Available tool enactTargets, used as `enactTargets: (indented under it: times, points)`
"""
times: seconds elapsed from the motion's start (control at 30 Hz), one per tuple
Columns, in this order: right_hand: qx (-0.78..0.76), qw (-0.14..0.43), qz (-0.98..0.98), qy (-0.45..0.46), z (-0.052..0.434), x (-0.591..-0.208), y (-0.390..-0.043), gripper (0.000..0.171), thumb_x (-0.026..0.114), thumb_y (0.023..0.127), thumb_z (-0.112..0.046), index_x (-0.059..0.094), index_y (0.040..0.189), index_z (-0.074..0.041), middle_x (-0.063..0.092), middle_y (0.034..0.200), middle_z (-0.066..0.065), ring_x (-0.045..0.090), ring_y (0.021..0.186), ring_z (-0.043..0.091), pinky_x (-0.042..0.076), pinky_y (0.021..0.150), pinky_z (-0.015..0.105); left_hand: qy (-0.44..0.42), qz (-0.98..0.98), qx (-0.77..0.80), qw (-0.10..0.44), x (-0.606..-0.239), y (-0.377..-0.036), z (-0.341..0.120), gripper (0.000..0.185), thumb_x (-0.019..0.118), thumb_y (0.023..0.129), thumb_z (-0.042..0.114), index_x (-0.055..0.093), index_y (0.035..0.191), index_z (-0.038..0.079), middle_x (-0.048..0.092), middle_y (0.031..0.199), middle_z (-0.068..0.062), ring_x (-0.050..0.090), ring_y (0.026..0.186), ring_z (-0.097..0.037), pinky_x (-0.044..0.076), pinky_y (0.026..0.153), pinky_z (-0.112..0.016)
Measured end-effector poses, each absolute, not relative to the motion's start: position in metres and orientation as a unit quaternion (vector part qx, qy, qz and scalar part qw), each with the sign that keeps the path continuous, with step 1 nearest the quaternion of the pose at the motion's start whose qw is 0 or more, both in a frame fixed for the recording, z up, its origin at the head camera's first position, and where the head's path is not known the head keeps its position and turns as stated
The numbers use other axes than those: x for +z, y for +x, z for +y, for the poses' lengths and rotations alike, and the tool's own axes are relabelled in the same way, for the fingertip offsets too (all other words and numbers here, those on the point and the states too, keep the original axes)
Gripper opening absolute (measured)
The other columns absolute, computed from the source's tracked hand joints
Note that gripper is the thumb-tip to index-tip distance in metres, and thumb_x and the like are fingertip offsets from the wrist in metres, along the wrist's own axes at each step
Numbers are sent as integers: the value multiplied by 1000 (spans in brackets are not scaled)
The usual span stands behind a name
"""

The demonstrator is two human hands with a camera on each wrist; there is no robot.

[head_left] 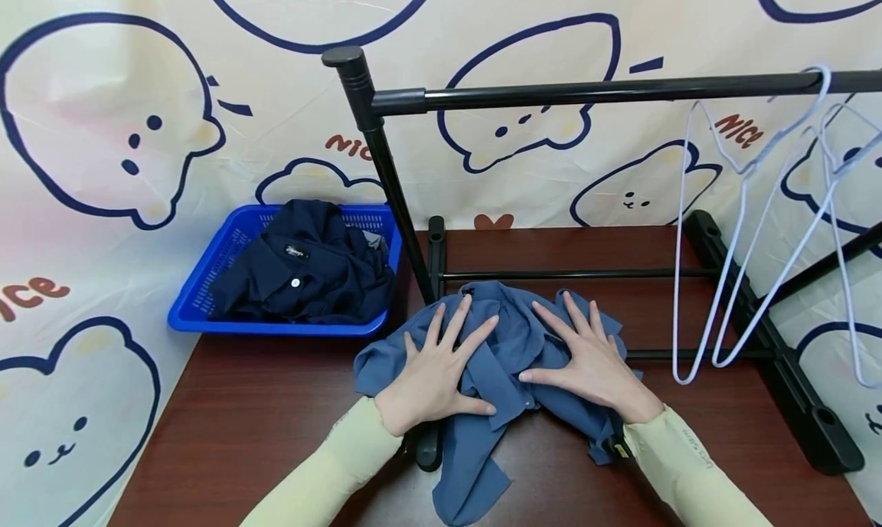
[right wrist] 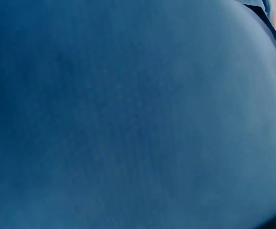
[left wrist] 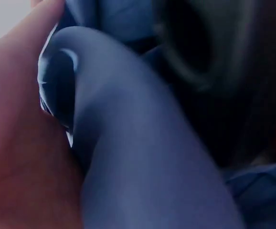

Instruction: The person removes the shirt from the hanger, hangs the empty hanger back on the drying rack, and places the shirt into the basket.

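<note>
A crumpled blue-grey shirt (head_left: 506, 381) lies bunched on the brown table, over a lower bar and foot of the black rack. My left hand (head_left: 434, 374) rests on its left part with the fingers spread. On the right part lies my right hand (head_left: 589, 358), fingers also spread and straight. Folds of the shirt (left wrist: 128, 124) run beside the left palm in the left wrist view. Blue cloth (right wrist: 133, 114) fills most of the right wrist view, so little of that hand shows there.
A blue basket (head_left: 276, 328) holding dark navy clothing (head_left: 310, 266) stands at the left. The black garment rack (head_left: 524, 96) spans the back and right. Several pale hangers (head_left: 740, 205) hang from its top bar. A patterned cloth backdrop (head_left: 289, 90) stands behind.
</note>
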State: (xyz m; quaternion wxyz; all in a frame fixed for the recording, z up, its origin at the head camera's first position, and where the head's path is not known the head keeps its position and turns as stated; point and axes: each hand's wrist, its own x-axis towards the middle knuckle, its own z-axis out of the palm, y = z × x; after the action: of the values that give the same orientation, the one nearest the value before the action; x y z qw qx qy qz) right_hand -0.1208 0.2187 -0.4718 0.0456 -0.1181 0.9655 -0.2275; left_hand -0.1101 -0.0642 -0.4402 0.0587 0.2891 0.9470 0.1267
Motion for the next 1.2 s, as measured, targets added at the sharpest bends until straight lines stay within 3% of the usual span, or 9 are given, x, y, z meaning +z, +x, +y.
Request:
enactTargets:
  times: [0.27,0.53,0.63,0.8,1.0,1.2]
  points:
    - [-179,63,975,-117,206,-477,-127,117,56,64,-97,30,161,-38,9,168,17,3,145,61,21,92,87,291,949,96,66,-453,-120,-60,108,76,75,72,23,163,36,-2,170,-6,23,146,-49,43,87,-75]
    - [-163,62,974,-143,198,-480,-131,110,57,68,-94,37,159,-35,26,163,23,25,139,62,33,87,84,299,953,46,28,-461,-125,-60,96,79,75,67,40,156,35,13,169,-10,42,131,-43,47,84,-70]
    - [-149,49,974,-165,194,-482,-131,100,64,76,-83,39,159,-33,37,156,24,36,136,57,38,86,81,302,952,39,18,-462,-127,-60,90,80,77,63,44,154,35,18,168,-10,45,128,-42,48,82,-66]
    - [-161,15,966,-204,186,-483,-132,82,77,85,-50,45,156,-25,52,145,22,50,127,50,44,89,72,301,953,37,9,-463,-130,-60,80,83,81,52,49,150,34,25,165,-11,46,127,-46,48,83,-64]
    - [-225,24,947,-229,180,-485,-133,66,77,90,-28,53,150,-17,55,143,20,51,129,45,37,105,63,299,952,59,13,-463,-134,-63,69,87,83,29,55,144,33,33,161,-12,47,124,-43,47,84,-63]
    - [-310,36,923,-224,183,-483,-135,49,76,93,-15,63,140,-11,59,139,15,53,129,39,44,101,57,311,945,97,1,-455,-137,-70,61,83,83,8,63,135,32,39,157,-10,49,120,-40,50,81,-57]
